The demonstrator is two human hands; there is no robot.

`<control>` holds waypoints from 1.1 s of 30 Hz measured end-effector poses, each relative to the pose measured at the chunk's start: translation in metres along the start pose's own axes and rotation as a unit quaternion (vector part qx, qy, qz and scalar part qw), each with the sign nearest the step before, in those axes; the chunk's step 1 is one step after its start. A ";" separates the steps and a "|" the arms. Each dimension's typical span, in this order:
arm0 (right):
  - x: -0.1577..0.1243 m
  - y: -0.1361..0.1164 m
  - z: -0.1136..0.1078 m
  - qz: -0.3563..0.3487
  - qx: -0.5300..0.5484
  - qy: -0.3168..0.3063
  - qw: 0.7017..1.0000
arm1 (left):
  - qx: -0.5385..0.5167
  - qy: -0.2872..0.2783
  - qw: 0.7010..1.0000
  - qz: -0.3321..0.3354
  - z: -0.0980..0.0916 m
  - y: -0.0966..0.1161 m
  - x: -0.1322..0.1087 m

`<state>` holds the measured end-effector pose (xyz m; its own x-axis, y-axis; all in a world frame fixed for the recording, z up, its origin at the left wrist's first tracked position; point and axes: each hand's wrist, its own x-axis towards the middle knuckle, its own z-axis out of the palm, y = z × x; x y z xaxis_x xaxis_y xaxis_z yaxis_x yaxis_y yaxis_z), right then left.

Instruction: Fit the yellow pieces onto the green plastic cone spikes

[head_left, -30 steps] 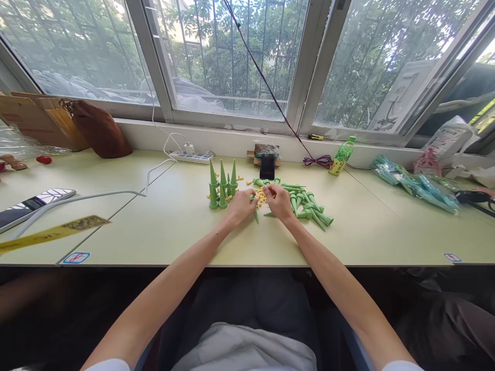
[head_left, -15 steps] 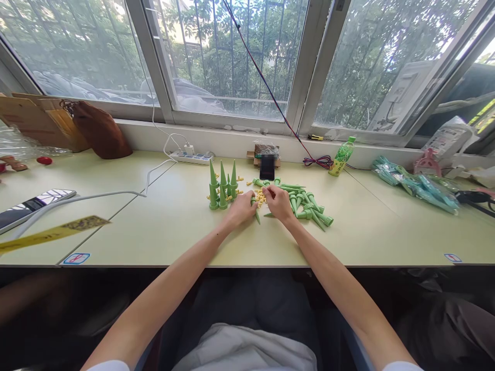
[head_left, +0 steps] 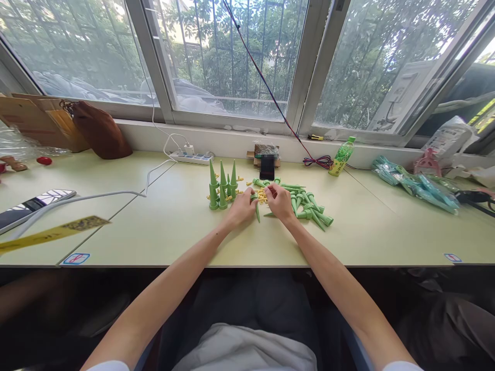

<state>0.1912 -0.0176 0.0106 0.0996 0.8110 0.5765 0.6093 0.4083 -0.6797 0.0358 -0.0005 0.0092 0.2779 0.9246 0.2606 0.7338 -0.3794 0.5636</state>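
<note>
My left hand point(head_left: 243, 207) is closed around a green plastic watering spike point(head_left: 258, 212), its point aimed down toward the table's front edge. Close beside it, my right hand point(head_left: 280, 203) has thumb and fingers pinched together above a pile of small yellow plastic pieces point(head_left: 262, 197). What that pinch holds is too small to make out. Left of my hands, several green spikes point(head_left: 222, 185) stand point up, with yellow pieces showing around them. To the right lies a loose heap of green spikes point(head_left: 305, 202), pointing various ways.
A dark phone point(head_left: 267, 167) leans against a small box behind the pile. Further back are a power strip point(head_left: 193, 157) and a green drink bottle point(head_left: 342, 157). Teal plastic packets point(head_left: 421, 188) lie to the right; a white cable point(head_left: 116, 195) and another phone point(head_left: 34, 207) are left.
My left hand and the spike in it have shifted slightly, with the spike turned a little more upright in view. My right fingers have moved slightly; the standing spikes and heap look unchanged.
</note>
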 end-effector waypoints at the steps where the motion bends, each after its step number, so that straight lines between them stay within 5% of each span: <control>1: 0.000 0.000 0.000 0.001 -0.003 0.002 1.000 | -0.005 0.002 1.000 0.001 0.000 0.000 0.000; 11: 0.001 0.008 0.002 0.012 -0.036 0.020 0.999 | -0.039 0.027 0.999 0.003 -0.002 0.006 -0.002; 33: 0.000 0.003 0.001 0.019 0.007 -0.052 0.998 | -0.049 0.035 0.998 0.011 -0.002 0.007 -0.001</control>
<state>0.1923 -0.0157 0.0080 0.0402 0.8646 0.5008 0.5955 0.3817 -0.7069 0.0395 -0.0043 0.0140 0.2465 0.9123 0.3270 0.6626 -0.4049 0.6301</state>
